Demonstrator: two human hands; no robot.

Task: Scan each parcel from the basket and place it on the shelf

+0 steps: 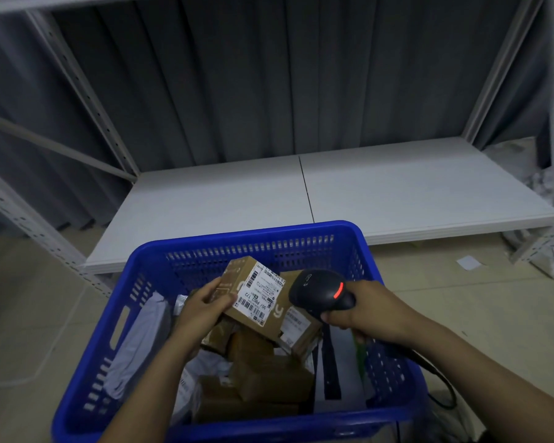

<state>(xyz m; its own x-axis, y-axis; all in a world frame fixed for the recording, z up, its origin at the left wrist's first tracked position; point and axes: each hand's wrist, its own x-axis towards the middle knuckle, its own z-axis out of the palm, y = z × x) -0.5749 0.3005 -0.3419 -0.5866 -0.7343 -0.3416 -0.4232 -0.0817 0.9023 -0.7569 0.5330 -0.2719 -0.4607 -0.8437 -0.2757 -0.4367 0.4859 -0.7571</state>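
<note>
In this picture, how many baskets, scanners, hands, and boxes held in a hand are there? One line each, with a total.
blue basket: 1
scanner: 1
hands: 2, left hand and right hand
held box: 1
Total: 5

Blue moulded-plastic basket (247, 233), smooth with a slight gloss; brown matt cardboard box (237, 270) bearing a white printed paper label (260, 294); grey soft-plastic mailer bag (138, 340), smooth and creased. Black hard-plastic handheld scanner (317, 289), smooth, faint sheen. White matt shelf board (397, 193) on pale painted perforated-metal uprights (87, 100); dark grey pleated cloth curtain (237, 75), matt.
</note>
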